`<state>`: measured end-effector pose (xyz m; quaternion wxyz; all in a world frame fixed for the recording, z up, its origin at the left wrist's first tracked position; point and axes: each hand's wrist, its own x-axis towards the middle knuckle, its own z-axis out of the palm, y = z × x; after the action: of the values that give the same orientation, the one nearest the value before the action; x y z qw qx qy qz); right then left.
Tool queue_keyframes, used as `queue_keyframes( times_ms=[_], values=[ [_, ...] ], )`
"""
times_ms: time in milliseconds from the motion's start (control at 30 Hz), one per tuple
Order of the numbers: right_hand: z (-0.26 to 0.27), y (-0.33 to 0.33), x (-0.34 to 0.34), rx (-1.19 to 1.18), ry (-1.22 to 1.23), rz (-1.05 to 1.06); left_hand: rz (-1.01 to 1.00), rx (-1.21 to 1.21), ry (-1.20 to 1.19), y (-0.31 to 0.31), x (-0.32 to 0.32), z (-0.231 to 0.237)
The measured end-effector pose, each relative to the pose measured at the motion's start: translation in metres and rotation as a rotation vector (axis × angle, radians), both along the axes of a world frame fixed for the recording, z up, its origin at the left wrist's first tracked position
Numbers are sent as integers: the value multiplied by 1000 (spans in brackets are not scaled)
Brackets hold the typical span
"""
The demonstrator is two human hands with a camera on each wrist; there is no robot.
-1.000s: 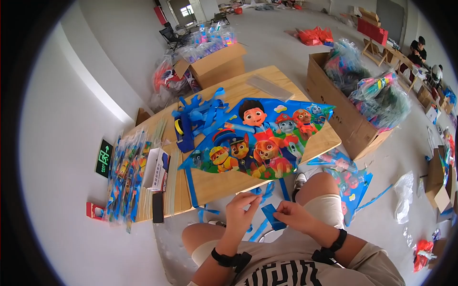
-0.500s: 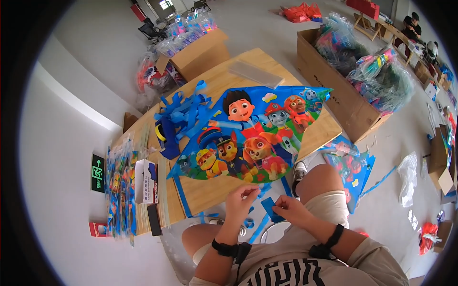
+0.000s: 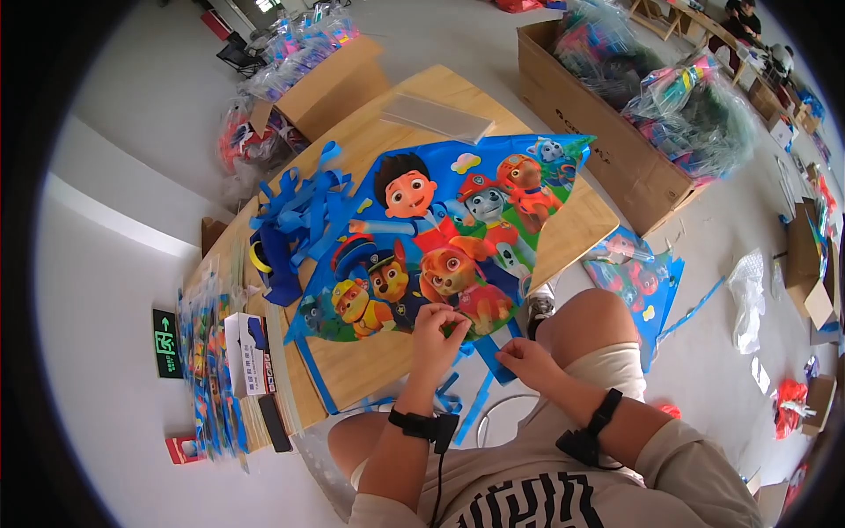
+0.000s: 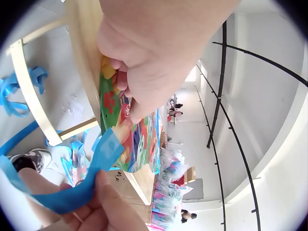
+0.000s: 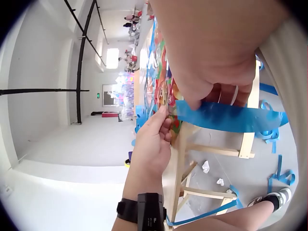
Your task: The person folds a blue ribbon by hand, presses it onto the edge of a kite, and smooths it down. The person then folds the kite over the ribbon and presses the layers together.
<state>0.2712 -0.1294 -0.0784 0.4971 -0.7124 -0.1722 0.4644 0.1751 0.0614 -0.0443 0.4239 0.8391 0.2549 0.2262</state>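
At the near edge of the table [image 3: 572, 233], a cartoon sheet [image 3: 440, 251] and a blue strip [image 3: 495, 363] in two grips

The sheet lies face up across the table, its lower edge reaching the person's side. At that edge the left hand [image 3: 436, 333] has a closed grip, fingers curled, with the sheet's border pinched by the thumb. Just beside it, the right hand [image 3: 526, 363] pinches the strip between thumb and fingers, so that grip is closed too. The strip's end sits right at the sheet's edge; whether it is stuck down cannot be told.

Farther up the table, a blue tape dispenser [image 3: 280, 275] carries a yellow-centred roll, next to a heap of loose blue ribbons [image 3: 308, 207]. A clear flat plastic piece [image 3: 436, 117] lies beyond the sheet. On the left, a white box [image 3: 247, 355] with printed sides stands beside bagged cartoon packs [image 3: 211, 370]; its contents are not visible.

Beyond the table, an open carton [image 3: 343, 88] is piled above its rim with clear-wrapped bundles [image 3: 299, 44]. Right of the table, a long brown carton [image 3: 590, 145] brims with colourful goods in clear plastic [image 3: 691, 110].
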Motion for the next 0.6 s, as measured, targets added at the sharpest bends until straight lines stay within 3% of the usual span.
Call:
queue_keyframes(
  times_ms=[167,233,600],
  values=[
    [-7,1,4,-5,32,-36,21,-39,45,3,1,-8],
    [4,3,4,-30,0,-37,47,-198,48,4,2,-10],
    [-5,9,1,34,56,-70,52,-251,98,8,8,-14]
  ],
)
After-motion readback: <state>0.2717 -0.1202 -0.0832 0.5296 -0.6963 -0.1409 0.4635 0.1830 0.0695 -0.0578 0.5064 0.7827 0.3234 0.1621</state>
